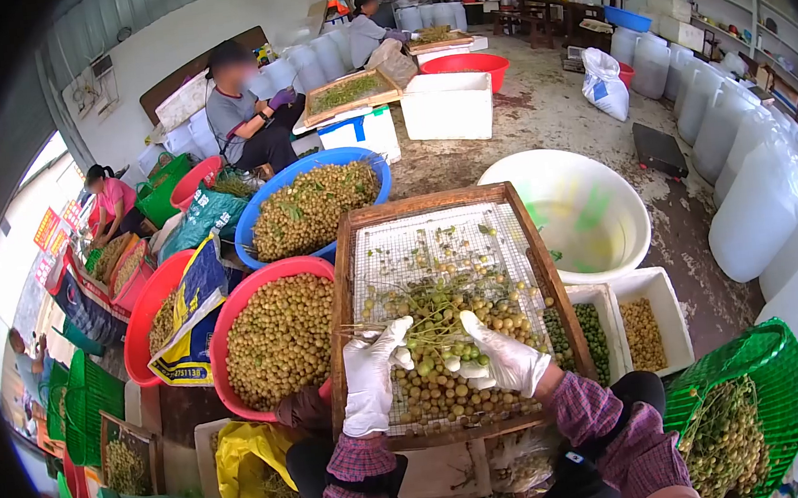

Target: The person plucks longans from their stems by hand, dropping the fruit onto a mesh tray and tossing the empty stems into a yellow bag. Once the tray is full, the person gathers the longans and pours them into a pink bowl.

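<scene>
Both my hands wear white gloves and work over a wood-framed wire-mesh tray (348, 283) at my knees. My left hand (373, 376) is closed on the thin stems of a bunch of small round fruits (437, 320). Against the bunch's right side, my right hand (505, 354) curls its fingers round some fruits, its thumb pointing up. Loose yellow-brown fruits (461, 398) lie on the mesh below the hands, with green ones among them. Small leaf bits and scattered fruits dot the far part of the mesh. My gloved fingers partly hide the fruits they touch.
Left of the tray stand a pink-red basin (220, 353) and a blue basin (242, 233), both full of fruits. On the right are a white tub (628, 217), foam boxes (677, 318) of sorted fruits and a green basket (782, 356) of stemmed bunches. Other people (238, 120) sit farther back.
</scene>
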`<action>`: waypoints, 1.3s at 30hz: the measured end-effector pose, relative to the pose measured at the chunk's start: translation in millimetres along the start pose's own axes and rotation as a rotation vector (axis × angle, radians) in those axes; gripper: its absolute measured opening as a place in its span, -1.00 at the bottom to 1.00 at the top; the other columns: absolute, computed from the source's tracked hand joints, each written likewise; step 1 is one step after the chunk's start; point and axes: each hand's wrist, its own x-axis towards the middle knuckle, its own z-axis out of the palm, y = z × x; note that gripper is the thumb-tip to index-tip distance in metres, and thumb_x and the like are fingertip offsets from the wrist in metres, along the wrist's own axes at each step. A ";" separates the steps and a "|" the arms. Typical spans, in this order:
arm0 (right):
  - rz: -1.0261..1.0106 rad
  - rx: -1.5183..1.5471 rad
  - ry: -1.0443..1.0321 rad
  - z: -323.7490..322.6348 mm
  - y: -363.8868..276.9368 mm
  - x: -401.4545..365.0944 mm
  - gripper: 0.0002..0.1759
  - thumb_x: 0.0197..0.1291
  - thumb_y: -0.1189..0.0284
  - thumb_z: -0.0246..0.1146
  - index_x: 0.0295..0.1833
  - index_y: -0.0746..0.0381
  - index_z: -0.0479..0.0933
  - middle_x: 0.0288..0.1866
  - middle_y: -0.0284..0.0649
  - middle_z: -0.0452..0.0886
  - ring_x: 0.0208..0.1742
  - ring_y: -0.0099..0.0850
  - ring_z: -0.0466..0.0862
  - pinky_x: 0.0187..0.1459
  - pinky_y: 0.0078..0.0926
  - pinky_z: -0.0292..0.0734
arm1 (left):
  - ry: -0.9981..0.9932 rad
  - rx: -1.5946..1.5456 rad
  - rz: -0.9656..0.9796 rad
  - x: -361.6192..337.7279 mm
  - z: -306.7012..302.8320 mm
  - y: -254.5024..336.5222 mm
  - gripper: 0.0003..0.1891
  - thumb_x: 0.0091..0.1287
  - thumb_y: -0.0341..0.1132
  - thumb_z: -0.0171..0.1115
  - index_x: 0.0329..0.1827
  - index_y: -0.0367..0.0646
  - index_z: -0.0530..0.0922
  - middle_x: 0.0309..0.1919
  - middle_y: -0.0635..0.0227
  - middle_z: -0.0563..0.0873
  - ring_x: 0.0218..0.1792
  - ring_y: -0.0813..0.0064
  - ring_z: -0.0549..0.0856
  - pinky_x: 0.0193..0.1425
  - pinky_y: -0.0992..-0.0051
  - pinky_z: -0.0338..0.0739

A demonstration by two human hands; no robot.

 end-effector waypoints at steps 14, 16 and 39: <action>-0.094 -0.064 -0.007 -20.8 5.7 9.3 -0.59 0.28 0.41 0.23 0.19 0.32 0.42 -0.26 -0.18 0.63 -0.47 -0.55 0.57 -0.56 -0.63 0.36 | -0.005 0.042 0.030 6.2 -8.0 -2.9 -0.79 0.26 -0.36 0.32 -0.14 -0.33 0.66 -0.53 0.39 0.62 -0.62 0.59 0.55 -0.56 0.58 0.48; -0.109 0.064 -0.013 -16.4 5.1 7.4 -0.58 0.29 0.42 0.22 0.22 0.32 0.41 -0.28 -0.19 0.62 -0.51 -0.60 0.52 -0.56 -0.65 0.33 | -0.005 -0.055 -0.013 6.9 -6.4 -1.1 -0.81 0.25 -0.41 0.31 -0.16 -0.36 0.63 -0.36 0.21 0.70 -0.63 0.58 0.54 -0.59 0.57 0.47; -0.244 0.041 0.093 -36.5 -13.5 9.0 -0.66 0.19 0.59 0.10 0.11 0.36 0.45 -0.26 -0.15 0.59 -0.39 -0.43 0.55 -0.31 -0.45 0.55 | 0.161 -0.333 0.193 0.8 4.2 3.1 -0.84 0.28 -0.47 0.27 -0.10 -0.29 0.61 -0.20 0.27 0.71 -0.46 0.65 0.60 -0.49 0.64 0.49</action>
